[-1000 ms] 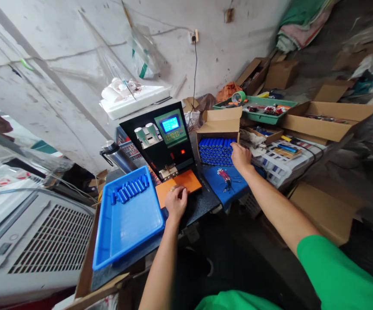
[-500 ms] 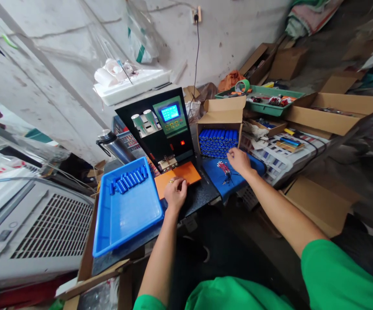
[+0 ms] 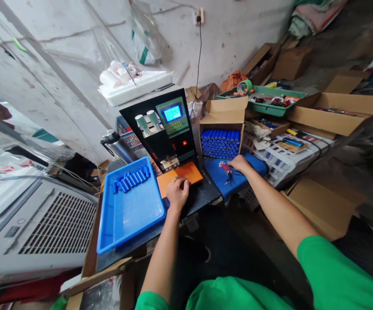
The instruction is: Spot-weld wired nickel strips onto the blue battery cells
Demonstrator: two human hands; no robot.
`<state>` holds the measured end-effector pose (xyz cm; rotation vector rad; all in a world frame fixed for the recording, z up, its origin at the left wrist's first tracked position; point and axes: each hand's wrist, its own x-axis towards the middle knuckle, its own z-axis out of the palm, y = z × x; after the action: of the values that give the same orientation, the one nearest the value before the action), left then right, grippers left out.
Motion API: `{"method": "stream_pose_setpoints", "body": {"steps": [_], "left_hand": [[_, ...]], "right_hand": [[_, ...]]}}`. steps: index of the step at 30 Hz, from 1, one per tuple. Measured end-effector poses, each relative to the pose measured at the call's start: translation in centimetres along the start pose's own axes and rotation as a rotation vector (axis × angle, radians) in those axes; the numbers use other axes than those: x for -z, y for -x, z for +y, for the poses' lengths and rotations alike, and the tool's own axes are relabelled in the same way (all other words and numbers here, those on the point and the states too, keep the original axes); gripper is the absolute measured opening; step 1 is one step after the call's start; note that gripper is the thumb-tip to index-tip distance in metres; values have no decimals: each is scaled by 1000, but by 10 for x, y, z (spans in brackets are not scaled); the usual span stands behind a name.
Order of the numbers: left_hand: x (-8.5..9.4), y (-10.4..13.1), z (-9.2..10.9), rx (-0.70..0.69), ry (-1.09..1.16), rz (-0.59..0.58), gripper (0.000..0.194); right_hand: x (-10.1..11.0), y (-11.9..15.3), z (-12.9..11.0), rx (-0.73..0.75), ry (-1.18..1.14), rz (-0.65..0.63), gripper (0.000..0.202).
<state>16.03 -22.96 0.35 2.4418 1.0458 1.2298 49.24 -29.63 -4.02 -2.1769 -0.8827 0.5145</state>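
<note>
My left hand, a ring on one finger, rests with curled fingers on the near edge of the orange board. Whatever it may grip is hidden. My right hand is pinched closed beside a small bundle of red and black wires with white ends on a blue cloth. Its fingertips are too small to show what is between them. Just behind that hand stands an open cardboard box packed with blue cylindrical battery cells. A black welding machine with a lit screen rises behind the board.
A blue tray with several blue cells stands on the left, a steel flask behind it. On the right are a green tray, a white plastic basket and open cartons. A white air cooler is far left.
My right hand has moved down from the front of the cell box to the wire bundle. My left hand stays at the orange board. The view has shifted slightly.
</note>
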Motion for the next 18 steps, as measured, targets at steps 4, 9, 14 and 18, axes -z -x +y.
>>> {"method": "stream_pose_setpoints", "body": {"steps": [4, 9, 14, 18], "left_hand": [[0, 0, 0, 18, -2, -18, 21], [1, 1, -1, 36, 7, -16, 20], [3, 5, 1, 99, 177, -28, 22], [0, 20, 17, 65, 256, 29, 25]], "right_hand": [[9, 16, -3, 60, -299, 93, 39], [20, 49, -24, 175, -634, 200, 48], [14, 93, -53, 307, -778, 264, 47], [-1, 103, -64, 320, -718, 304, 41]]}}
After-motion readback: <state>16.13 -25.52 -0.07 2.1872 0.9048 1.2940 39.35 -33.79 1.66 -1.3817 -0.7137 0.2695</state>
